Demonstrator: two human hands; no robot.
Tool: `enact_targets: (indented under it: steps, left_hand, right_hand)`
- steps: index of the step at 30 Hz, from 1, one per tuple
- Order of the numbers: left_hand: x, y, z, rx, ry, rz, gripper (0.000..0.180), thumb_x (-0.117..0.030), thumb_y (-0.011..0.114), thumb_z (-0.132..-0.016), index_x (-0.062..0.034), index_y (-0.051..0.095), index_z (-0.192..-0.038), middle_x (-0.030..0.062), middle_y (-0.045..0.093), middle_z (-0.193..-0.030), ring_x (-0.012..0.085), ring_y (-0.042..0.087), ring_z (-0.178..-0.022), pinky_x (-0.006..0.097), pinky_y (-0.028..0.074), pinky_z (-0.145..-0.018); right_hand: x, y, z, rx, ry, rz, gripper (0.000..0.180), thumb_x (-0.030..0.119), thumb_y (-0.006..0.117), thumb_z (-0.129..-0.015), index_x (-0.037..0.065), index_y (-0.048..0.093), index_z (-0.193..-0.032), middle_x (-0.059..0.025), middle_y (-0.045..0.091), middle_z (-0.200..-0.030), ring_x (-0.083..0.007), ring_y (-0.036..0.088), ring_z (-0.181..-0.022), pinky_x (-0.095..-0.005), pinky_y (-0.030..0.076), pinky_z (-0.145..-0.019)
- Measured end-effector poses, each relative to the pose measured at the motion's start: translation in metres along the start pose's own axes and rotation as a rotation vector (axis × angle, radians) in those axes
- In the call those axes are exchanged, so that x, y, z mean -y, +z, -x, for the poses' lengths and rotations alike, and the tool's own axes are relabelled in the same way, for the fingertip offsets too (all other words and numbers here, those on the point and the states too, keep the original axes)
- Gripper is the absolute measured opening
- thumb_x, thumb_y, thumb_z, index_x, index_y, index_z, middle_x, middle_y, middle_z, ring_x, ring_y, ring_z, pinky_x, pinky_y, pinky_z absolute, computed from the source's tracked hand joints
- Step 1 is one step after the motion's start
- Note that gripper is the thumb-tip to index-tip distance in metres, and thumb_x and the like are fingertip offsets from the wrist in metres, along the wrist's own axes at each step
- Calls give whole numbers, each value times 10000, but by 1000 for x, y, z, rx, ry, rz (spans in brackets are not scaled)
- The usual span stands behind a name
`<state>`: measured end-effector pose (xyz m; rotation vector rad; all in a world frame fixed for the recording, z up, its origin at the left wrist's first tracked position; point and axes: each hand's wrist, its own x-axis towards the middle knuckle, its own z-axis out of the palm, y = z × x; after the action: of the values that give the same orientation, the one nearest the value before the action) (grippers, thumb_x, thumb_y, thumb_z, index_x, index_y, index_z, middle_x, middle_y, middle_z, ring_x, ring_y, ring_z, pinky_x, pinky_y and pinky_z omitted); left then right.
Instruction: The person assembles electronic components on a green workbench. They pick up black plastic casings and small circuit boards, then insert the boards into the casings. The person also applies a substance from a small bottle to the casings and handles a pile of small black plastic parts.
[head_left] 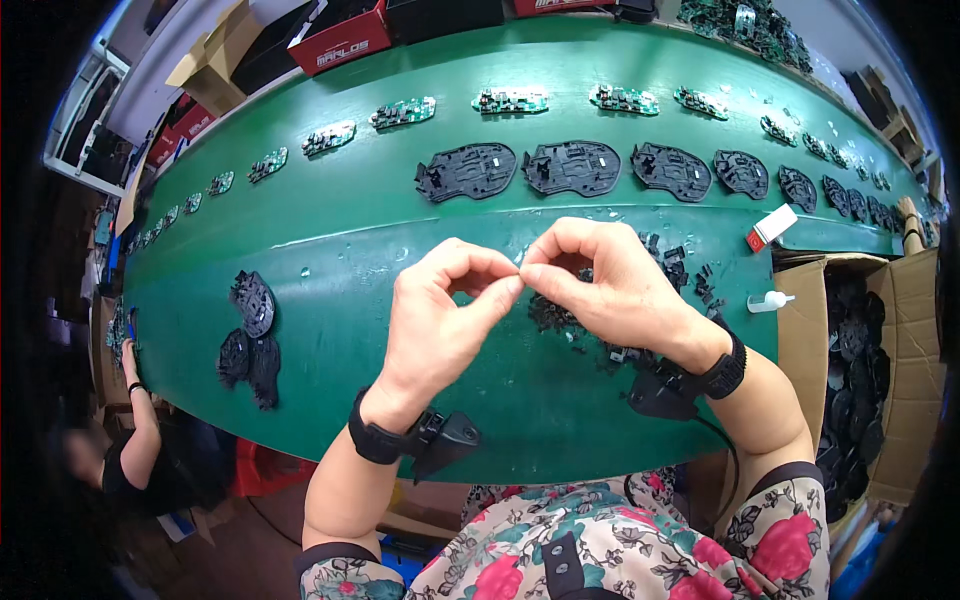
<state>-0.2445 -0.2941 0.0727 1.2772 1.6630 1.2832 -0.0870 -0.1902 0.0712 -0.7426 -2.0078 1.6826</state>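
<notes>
Above the middle of the green table (330, 410), my left hand (425, 325) and my right hand (620, 295) meet fingertip to fingertip. Thumb and forefinger of each are pinched together; whatever sits between them is too small or hidden to make out. Under and beyond my right hand lies a loose heap of small black plastic parts (700, 285), partly covered by it. Farther up the table runs a row of flat black plastic shells (573, 167). Behind them is a row of green circuit boards (511, 100). Three black shells (255, 305) lie clustered to the left of my left hand.
On the right are a small white dropper bottle (770, 301), a red-and-white box (771, 229) and a cardboard carton (905, 370) of dark round pieces. Red boxes (340, 40) line the far edge. A co-worker's arm (143, 420) reaches in at left; another hand (911, 225) shows far right.
</notes>
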Motion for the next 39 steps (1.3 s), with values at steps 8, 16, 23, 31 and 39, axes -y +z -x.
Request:
enact_targets:
  steps: [8, 16, 23, 31, 39]
  left_hand:
    - [25, -21, -98, -18, -118, -192, 116, -77, 693, -786, 9, 688, -863, 29, 666, -793, 84, 586, -730, 236, 476, -691]
    - [50, -16, -178, 115, -173, -706, 121, -121, 738, -693, -52, 734, -793, 83, 691, -733, 161, 637, -710, 298, 498, -707]
    - [56, -11, -209, 203, -231, -955, 219, -99, 723, -585, -26, 725, -792, 143, 686, -775, 245, 650, -760, 328, 504, -710]
    - [52, -12, -216, 191, -344, -1019, 307, -186, 804, -604, -10, 724, -843, 163, 702, -859, 263, 682, -828, 322, 518, -757]
    - [47, -22, -205, 284, -259, -793, 96, -67, 770, -678, -64, 731, -766, 69, 692, -737, 170, 627, -725, 308, 483, -696]
  right_hand:
    - [-2, -18, -23, -272, -171, 146, 104, 81, 652, -825, -17, 657, -861, -69, 624, -715, -104, 560, -627, -261, 471, -594]
    - [-13, -24, -18, -224, -192, 275, 70, 46, 657, -793, -18, 645, -818, -108, 612, -723, -179, 590, -640, -294, 481, -606]
    - [-19, -27, -15, -217, -224, 309, 56, 43, 655, -781, -7, 642, -802, -106, 602, -712, -194, 589, -638, -301, 481, -607]
    - [-19, -41, -11, -276, -195, 305, 86, 71, 665, -803, -7, 658, -839, -91, 640, -743, -145, 596, -645, -268, 487, -619]
    - [-26, -43, -6, -292, -141, 331, 91, 76, 668, -805, -8, 659, -840, -80, 629, -726, -132, 582, -623, -260, 475, -592]
